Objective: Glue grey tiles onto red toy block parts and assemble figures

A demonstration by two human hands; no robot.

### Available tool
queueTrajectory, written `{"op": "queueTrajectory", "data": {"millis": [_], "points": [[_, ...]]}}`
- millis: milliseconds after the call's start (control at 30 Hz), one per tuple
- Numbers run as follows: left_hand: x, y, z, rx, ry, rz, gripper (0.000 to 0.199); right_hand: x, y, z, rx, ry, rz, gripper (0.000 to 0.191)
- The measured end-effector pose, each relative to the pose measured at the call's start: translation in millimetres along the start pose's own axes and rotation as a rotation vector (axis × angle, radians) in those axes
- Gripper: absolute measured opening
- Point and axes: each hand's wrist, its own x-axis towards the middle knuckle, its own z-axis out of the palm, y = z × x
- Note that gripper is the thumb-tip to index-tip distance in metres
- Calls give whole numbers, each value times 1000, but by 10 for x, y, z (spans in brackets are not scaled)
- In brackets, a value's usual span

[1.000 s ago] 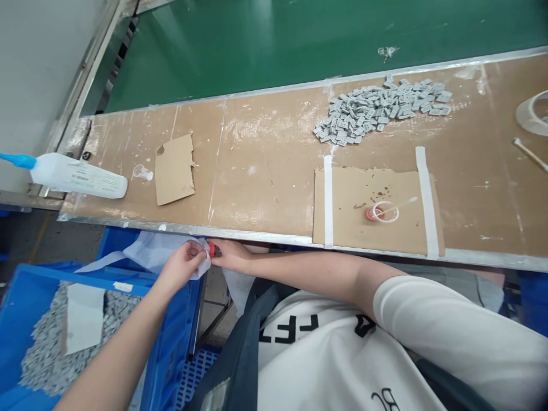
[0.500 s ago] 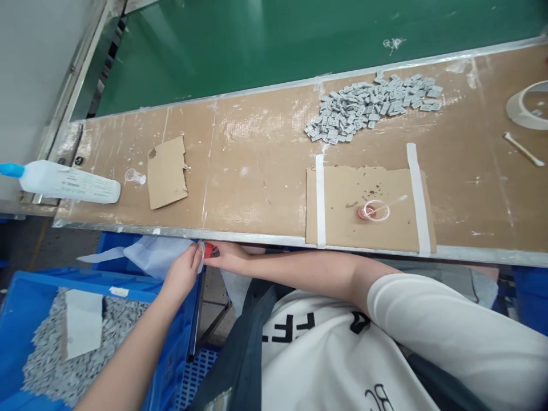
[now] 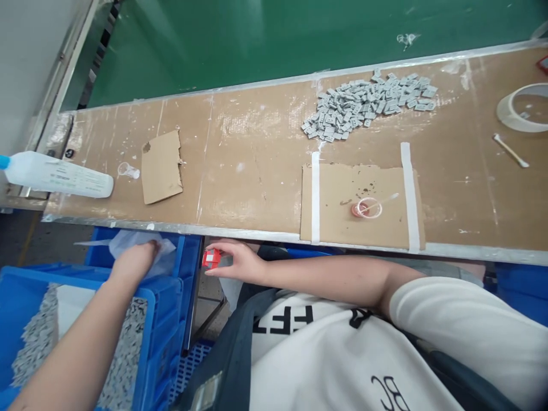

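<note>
My right hand [image 3: 242, 262] is just below the bench's front edge, its thumb and fingers closed around a small red object [image 3: 211, 258] with a whitish face; its kind is unclear. To the left, my left hand [image 3: 135, 261] is over a blue bin, closed on a translucent white plastic bag [image 3: 165, 258]. Its fingertips are partly hidden by the hand and the film. Beneath my left forearm stands a blue crate [image 3: 166, 297] filled with small grey pieces [image 3: 124, 357], with a pale card [image 3: 75, 305] lying on them.
Grey tile-like pieces [image 3: 368, 105] are heaped on the cardboard-covered bench [image 3: 244, 200]. A small cup [image 3: 367, 208] with reddish contents and a swab stands on a taped cardboard sheet [image 3: 334, 222]. Around are a white bottle [image 3: 60, 176], cardboard scrap [image 3: 161, 168], tape roll [image 3: 507, 111] and cotton swab [image 3: 511, 151].
My hands have moved apart. The left went leftward with the plastic bag, over the blue bin. The right stays near its place with the red object, which now shows more fully.
</note>
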Motion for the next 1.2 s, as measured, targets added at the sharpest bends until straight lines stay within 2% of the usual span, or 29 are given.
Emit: {"op": "queueTrajectory", "data": {"millis": [67, 167, 300, 400, 500, 533, 600, 633, 667, 733, 800, 867, 933, 1033, 1067, 1200], "points": [[36, -136, -18, -14, 14, -13, 32, -75, -180, -94, -57, 12, -90, 61], [52, -183, -36, -30, 31, 16, 23, -158, -430, -222, -111, 43, -208, 59], [-12, -116, -162, -1, 76, 71, 15, -271, -683, -373, -122, 85, -298, 60], [-185, 68, -432, 133, 28, 32, 14, -369, -829, -502, -114, 110, -329, 60], [-493, 518, -776, 169, -77, -64, 34, -466, -951, -653, -112, 169, -311, 61], [-614, 733, -869, 99, -39, -30, 43, -495, -986, -707, -108, 206, -308, 62], [-848, 1233, -972, -264, 71, 127, 56, -547, -1048, -824, -98, 286, -315, 63], [-947, 1500, -977, -514, 105, 261, 61, -571, -1077, -888, -101, 318, -328, 64], [-1026, 1767, -954, -760, 89, 397, 67, -596, -1107, -956, -114, 343, -344, 65], [-1111, 2271, -856, -1200, -44, 638, 80, -654, -1176, -1101, -170, 390, -373, 67], [-1105, 2700, -759, -1455, -127, 781, 82, -732, -1259, -1243, -239, 456, -371, 67], [-1051, 3037, -722, -1590, -128, 831, 70, -827, -1350, -1363, -283, 536, -346, 64], [-992, 3288, -749, -1660, -150, 862, 60, -919, -1431, -1459, -298, 591, -326, 64], [-934, 3547, -836, -1664, -211, 921, 62, -1015, -1512, -1577, -277, 599, -314, 61], [-923, 3610, -859, -1647, -190, 936, 64, -1034, -1529, -1612, -258, 602, -308, 57], [-919, 3772, -891, -1537, 14, 962, 60, -1090, -1570, -1709, -171, 674, -319, 37]]}}
